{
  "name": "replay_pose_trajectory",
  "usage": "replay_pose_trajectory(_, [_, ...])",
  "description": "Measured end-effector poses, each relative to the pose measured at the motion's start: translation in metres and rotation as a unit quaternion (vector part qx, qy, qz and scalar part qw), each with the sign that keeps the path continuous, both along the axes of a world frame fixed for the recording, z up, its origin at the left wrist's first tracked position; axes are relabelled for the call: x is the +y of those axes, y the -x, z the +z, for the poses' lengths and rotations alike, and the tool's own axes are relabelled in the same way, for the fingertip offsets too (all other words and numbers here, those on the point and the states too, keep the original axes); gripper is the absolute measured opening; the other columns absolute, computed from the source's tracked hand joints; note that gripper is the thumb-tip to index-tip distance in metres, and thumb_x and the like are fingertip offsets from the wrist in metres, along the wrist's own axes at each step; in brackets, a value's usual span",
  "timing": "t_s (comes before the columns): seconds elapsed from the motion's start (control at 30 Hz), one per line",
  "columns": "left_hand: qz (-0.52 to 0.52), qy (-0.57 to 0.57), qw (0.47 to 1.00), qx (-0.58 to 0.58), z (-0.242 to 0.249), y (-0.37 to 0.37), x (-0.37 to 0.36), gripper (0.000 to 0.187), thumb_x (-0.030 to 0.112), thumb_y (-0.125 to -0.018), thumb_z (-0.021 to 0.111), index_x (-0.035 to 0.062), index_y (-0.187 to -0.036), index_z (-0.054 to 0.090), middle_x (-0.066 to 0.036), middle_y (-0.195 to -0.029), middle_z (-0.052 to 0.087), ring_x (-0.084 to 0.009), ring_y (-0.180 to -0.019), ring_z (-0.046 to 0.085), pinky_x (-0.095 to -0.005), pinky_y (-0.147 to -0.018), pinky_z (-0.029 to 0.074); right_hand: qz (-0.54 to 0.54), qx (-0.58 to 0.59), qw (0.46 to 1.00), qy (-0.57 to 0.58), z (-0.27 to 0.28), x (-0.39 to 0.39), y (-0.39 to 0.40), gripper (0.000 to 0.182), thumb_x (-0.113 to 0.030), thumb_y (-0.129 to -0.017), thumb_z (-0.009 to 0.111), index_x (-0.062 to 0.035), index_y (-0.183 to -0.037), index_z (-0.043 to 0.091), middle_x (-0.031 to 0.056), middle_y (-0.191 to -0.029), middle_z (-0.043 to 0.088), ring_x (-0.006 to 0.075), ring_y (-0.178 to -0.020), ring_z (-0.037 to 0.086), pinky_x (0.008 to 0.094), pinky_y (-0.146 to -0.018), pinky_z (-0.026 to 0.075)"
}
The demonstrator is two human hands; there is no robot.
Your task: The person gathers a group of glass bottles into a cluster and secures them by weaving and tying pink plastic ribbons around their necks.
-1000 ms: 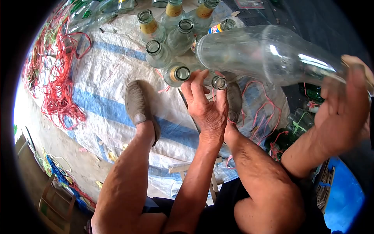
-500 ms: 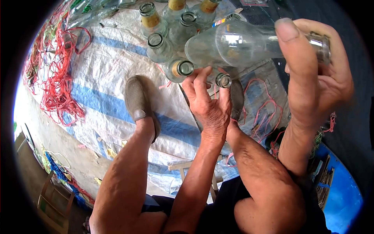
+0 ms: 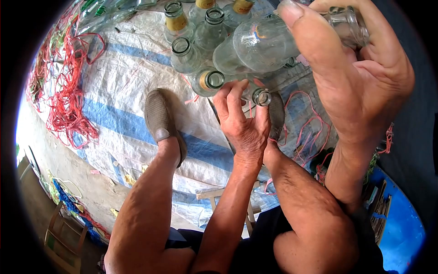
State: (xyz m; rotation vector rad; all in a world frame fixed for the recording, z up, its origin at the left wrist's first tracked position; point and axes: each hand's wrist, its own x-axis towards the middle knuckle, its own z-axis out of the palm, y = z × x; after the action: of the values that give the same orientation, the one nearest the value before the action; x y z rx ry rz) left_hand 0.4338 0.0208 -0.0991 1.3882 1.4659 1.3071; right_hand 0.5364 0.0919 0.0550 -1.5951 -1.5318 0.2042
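Note:
A clear glass bottle lies sideways in the air, its neck in my right hand, whose thumb and fingers wrap round it. Below it my left hand reaches down among the standing bottles, fingers curled about a bottle with a small mouth. Just left of those fingers stands a bottle with a yellow label. More clear bottles stand behind, among them an unlabelled one and one with a yellow neck label. The raised bottle hides part of the group.
A white sheet with blue stripes covers the ground under my two shod feet. Red string is heaped at the left, and loose pink string lies at the right. A blue container stands at the lower right.
My right hand has moved left and slightly up with the bottle, which has turned so that a small coloured mark shows. My left hand has hardly moved.

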Motion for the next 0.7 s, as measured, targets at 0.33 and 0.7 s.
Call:
replay_pose_trajectory(0.33, [-0.024, 0.010, 0.999, 0.030, 0.002, 0.002, -0.009, 0.042, 0.001, -0.075, 0.076, 0.0027, -0.116, 0.066, -0.015, -0.114, 0.061, -0.0277, -0.096, 0.059, -0.0369, -0.081, 0.053, 0.044, -0.018, 0.999, 0.026, -0.033, 0.011, 0.006, 0.026, -0.011, -0.083, 0.081, -0.0025, -0.081, 0.057, 0.0112, -0.061, 0.059, 0.0285, -0.052, 0.062, 0.0365, -0.049, 0.048])
replay_pose_trajectory(0.7, [-0.030, 0.032, 0.999, 0.008, 0.002, 0.004, -0.008, 0.042, 0.001, -0.076, 0.073, 0.0026, -0.117, 0.068, -0.016, -0.118, 0.062, -0.0325, -0.106, 0.063, -0.0389, -0.086, 0.055, 0.021, -0.123, 0.988, 0.087, -0.029, 0.021, 0.017, 0.026, -0.010, -0.084, 0.082, -0.0017, -0.077, 0.059, 0.0100, -0.063, 0.063, 0.0258, -0.053, 0.062, 0.0367, -0.050, 0.048])
